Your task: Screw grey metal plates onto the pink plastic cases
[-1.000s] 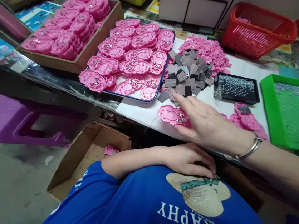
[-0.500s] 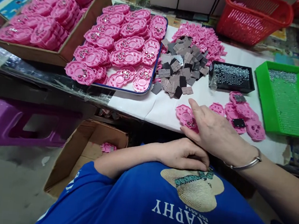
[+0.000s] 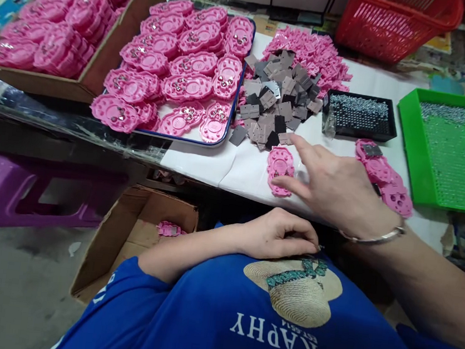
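Observation:
My right hand, with a bracelet at its wrist, is over the white paper, its thumb and index finger spread apart. The thumb lies on the lower part of a pink plastic casing, and the index fingertip is beside its upper right. Against the blue shirt rests my left hand, fingers curled and thumb against them; what its fingertips pinch, if anything, is too small to make out. Grey and black square plates are heaped just beyond the casing. More pink casings, some with plates on, lie right of my right hand.
Behind the plates is a heap of small pink parts. A black tray and a green tray hold tiny metal pieces. Casings fill a blue-rimmed tray and a cardboard box. A red basket stands behind.
The pink casing under my right hand has turned from slanting to nearly lengthwise and shifted slightly left. My right hand's thumb and index finger have moved with it. My left hand stays curled.

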Motion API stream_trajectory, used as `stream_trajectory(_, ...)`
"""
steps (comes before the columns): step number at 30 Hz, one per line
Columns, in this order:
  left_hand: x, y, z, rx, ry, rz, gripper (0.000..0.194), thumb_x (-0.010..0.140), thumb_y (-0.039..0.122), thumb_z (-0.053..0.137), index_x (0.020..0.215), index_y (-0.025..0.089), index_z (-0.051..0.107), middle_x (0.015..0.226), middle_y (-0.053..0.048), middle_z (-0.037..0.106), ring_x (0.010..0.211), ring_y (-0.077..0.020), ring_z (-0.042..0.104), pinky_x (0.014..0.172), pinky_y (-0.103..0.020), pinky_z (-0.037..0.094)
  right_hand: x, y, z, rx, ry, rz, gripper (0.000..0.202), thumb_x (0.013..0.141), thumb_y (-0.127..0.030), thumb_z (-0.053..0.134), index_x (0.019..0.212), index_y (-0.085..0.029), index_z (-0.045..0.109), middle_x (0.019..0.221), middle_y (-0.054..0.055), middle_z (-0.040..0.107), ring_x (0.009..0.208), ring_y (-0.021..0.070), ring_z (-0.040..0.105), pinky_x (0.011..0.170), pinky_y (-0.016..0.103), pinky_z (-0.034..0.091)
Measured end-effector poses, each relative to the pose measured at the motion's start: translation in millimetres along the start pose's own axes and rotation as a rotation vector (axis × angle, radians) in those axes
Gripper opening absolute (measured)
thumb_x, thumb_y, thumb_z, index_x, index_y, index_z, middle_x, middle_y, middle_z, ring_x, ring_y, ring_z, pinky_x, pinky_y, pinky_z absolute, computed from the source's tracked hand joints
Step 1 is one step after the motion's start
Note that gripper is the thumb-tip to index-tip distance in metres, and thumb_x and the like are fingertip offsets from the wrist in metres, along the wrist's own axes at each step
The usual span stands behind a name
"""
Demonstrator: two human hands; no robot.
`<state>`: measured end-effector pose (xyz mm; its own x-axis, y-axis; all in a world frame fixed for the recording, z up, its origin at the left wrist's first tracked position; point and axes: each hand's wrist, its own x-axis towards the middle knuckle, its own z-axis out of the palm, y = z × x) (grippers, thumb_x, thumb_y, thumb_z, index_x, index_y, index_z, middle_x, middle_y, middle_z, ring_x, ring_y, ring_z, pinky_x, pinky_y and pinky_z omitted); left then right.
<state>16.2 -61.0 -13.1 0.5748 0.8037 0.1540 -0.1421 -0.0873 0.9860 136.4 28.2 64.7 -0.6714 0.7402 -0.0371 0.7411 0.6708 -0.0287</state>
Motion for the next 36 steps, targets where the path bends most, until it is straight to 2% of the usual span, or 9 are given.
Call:
stream_trajectory(2,-2,4,2.0,-0.013,0.175,-0.005,0.018,0.093,0.028,0.061,0.09,0.011,0.069,0.076,-0.002,0.067,0.067,-0.0093,0.059,0.064,-0.019,0.047,-14,14,-7,0.254,0.045,-0.058,0.047,0.095,-0.052,0.05,0.119,-0.014,0.064,0.088,0.01,0.069,0.072,0.0163,0.061,0.065,0.026,0.04)
stream_trajectory(4,-3,7,4.7,-0.014,0.349,0.005,0.019,0.092,0.029,0.062,0.09,0.011,0.069,0.07,0.0,0.063,0.061,-0.0074,0.053,0.059,-0.018,0.042,-29,26,-10,0.54,-0.042,-0.095,0.037,0.095,-0.048,0.05,0.096,-0.016,0.069,0.083,0.006,0.069,0.07,0.013,0.06,0.064,0.025,0.042)
stream_trajectory(8,3,9,11.4,0.031,0.518,0.034,0.019,0.091,0.028,0.063,0.088,0.011,0.069,0.068,0.002,0.06,0.059,-0.0059,0.048,0.057,-0.018,0.039,-51,42,-5,0.867,-0.228,-0.018,0.031,0.091,-0.049,0.058,0.092,-0.021,0.069,0.084,0.002,0.069,0.072,0.011,0.061,0.063,0.023,0.046)
stream_trajectory(15,19,5,22.3,0.112,0.6,0.081,0.018,0.091,0.027,0.064,0.086,0.011,0.07,0.067,0.001,0.063,0.057,-0.0051,0.049,0.055,-0.017,0.041,-58,59,2,1.035,-0.326,0.121,0.033,0.088,-0.05,0.062,0.089,-0.018,0.068,0.081,0.003,0.068,0.073,0.0112,0.063,0.067,0.021,0.05)
stream_trajectory(21,27,3,28.8,0.217,0.658,0.002,0.02,0.093,0.027,0.063,0.103,0.012,0.07,0.062,0.004,0.061,0.051,-0.0051,0.049,0.053,-0.017,0.044,-40,76,-15,0.791,-0.307,0.023,0.027,0.091,-0.038,0.056,0.08,-0.015,0.065,0.072,0.002,0.063,0.063,0.0084,0.054,0.058,0.021,0.041)
stream_trajectory(24,29,2,29.3,0.554,0.614,0.119,0.022,0.096,0.022,0.059,0.113,0.01,0.066,0.072,0.001,0.067,0.06,-0.0065,0.058,0.061,-0.018,0.048,-24,86,-24,0.679,-0.273,0.043,0.022,0.09,-0.031,0.057,0.081,-0.013,0.067,0.07,0.003,0.063,0.062,0.0077,0.053,0.059,0.021,0.039)
stream_trajectory(27,30,0,29.3,0.956,0.457,0.194,0.027,0.1,0.019,0.05,0.122,0.008,0.06,0.078,-0.002,0.069,0.065,-0.008,0.061,0.061,-0.019,0.048,-9,91,-26,0.582,-0.356,0.126,0.019,0.089,-0.027,0.059,0.085,-0.012,0.07,0.063,0.001,0.061,0.055,0.0062,0.05,0.056,0.021,0.036)
stream_trajectory(31,32,-1,29.9,1.339,0.32,0.075,0.034,0.103,0.019,0.041,0.133,0.008,0.05,0.074,0.001,0.065,0.057,-0.0091,0.058,0.05,-0.021,0.041,3,93,-18,0.475,-0.411,0.068,0.013,0.088,-0.021,0.062,0.086,-0.014,0.073,0.061,-0.002,0.059,0.057,0.0048,0.048,0.063,0.021,0.035)
stream_trajectory(36,32,-1,30.0,1.491,0.256,0.039,0.042,0.098,0.015,0.046,0.14,0.006,0.042,0.075,0.002,0.063,0.052,-0.0108,0.056,0.044,-0.026,0.037,7,97,-2,0.418,-0.388,-0.018,0.017,0.09,-0.024,0.06,0.09,-0.017,0.075,0.074,0.0,0.067,0.065,0.007,0.051,0.067,0.023,0.034)
